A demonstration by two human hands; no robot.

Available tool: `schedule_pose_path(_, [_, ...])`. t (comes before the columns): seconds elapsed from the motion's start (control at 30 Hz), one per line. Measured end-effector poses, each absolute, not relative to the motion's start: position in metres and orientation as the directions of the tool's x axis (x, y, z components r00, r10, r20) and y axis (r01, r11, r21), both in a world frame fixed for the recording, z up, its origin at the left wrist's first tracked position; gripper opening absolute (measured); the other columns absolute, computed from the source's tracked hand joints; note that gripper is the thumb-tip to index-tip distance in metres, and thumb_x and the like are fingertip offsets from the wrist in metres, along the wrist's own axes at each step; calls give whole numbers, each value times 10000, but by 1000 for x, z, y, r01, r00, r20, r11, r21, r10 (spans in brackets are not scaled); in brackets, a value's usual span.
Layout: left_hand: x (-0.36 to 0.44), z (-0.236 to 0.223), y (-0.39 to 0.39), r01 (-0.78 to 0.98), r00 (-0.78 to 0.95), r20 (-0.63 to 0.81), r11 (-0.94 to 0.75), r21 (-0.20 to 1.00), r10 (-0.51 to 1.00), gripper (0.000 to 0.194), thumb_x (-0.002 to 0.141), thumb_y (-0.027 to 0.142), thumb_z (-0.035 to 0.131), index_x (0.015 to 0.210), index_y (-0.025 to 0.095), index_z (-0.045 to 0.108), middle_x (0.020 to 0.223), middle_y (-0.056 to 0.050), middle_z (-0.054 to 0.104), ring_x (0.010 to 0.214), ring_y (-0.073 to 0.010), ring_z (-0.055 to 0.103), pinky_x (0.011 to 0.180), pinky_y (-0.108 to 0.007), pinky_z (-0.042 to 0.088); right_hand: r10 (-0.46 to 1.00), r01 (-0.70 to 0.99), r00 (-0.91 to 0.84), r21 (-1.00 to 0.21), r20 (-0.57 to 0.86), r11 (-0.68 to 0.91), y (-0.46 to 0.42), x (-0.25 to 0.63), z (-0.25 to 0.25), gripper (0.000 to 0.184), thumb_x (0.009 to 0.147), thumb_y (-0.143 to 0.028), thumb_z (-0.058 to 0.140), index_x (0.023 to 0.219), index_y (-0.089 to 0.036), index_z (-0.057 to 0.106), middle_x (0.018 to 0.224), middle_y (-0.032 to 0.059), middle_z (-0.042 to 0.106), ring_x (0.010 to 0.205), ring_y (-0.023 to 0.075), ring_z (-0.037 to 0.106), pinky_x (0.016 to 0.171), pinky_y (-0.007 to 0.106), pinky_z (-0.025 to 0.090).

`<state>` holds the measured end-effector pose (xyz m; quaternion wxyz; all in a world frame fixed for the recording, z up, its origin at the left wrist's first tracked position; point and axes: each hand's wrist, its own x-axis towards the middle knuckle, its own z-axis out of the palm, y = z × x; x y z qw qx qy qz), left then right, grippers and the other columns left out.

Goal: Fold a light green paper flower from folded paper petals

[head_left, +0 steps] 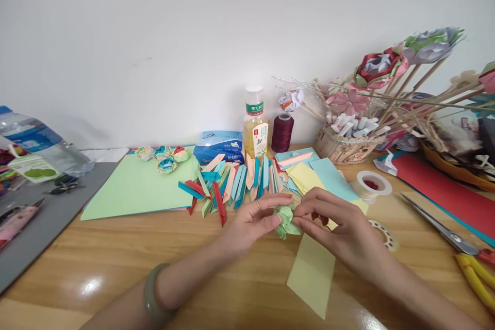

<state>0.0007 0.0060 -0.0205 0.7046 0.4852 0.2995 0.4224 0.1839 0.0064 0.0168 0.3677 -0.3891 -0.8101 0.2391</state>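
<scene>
Between my two hands is a light green paper flower point(285, 220) with crinkled petals. My left hand point(257, 221) grips its left side between thumb and fingers. From the right, my right hand point(336, 221) pinches the flower's edge with thumb and forefinger. Under my right hand lies a pale yellow paper sheet point(312, 276) on the wooden table. Just behind my hands, folded paper strips point(235, 180) in red, blue, green and peach lie in a row. Yellow paper pieces point(305, 178) and light blue sheets point(332, 178) are partly hidden behind my right hand.
Small paper flowers point(167, 165) rest on green paper point(135, 191). A tissue pack point(219, 147), a bottle point(255, 124) and a maroon thread spool point(283, 134) stand by the wall. Right are a flower-filled basket point(342, 147), a tape roll point(372, 185), scissors point(444, 229) and yellow-handled pliers point(477, 278).
</scene>
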Motion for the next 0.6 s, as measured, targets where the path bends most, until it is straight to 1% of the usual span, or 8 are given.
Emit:
schedule_pose_path(0.07, [1,-20,7,-330,438,25,135,934,899,245,781,251,613,1021,272,658,1308,-50,486,1259,-255,361,950,-347,377,840,470,-379,-702,388,536,5,182,18,95,814,-204,559,727,-195,595,706,13,550,545,115,490,466,235,408])
schedule_pose_path(0.17, [2,-18,7,-379,384,20,138,915,923,236,770,240,624,1002,270,655,1323,-48,456,1225,-262,399,876,-331,429,870,471,-314,-733,381,491,1,179,21,128,826,-216,536,707,-194,578,669,4,530,509,107,454,442,230,385])
schedule_pose_path(0.33, [3,-15,4,-407,356,15,141,903,934,203,759,226,635,958,257,663,1344,-41,414,1205,-260,410,788,-284,463,892,454,-342,-779,294,431,-3,178,22,163,831,-174,503,724,-192,625,661,13,564,528,113,485,443,221,392])
schedule_pose_path(0.47, [3,-16,3,-428,359,28,138,893,933,173,765,206,629,931,241,664,1360,-40,393,1204,-258,410,803,-286,456,919,466,-306,-802,250,373,-3,178,19,168,817,-159,498,705,-190,619,665,11,574,544,118,499,463,226,405])
schedule_pose_path(0.6, [3,-17,3,-440,349,34,131,889,936,149,760,200,634,901,240,662,1376,-30,375,1240,-268,375,857,-315,435,940,435,-278,-846,199,308,-2,177,18,142,812,-178,508,736,-197,626,700,9,596,590,126,526,481,225,416])
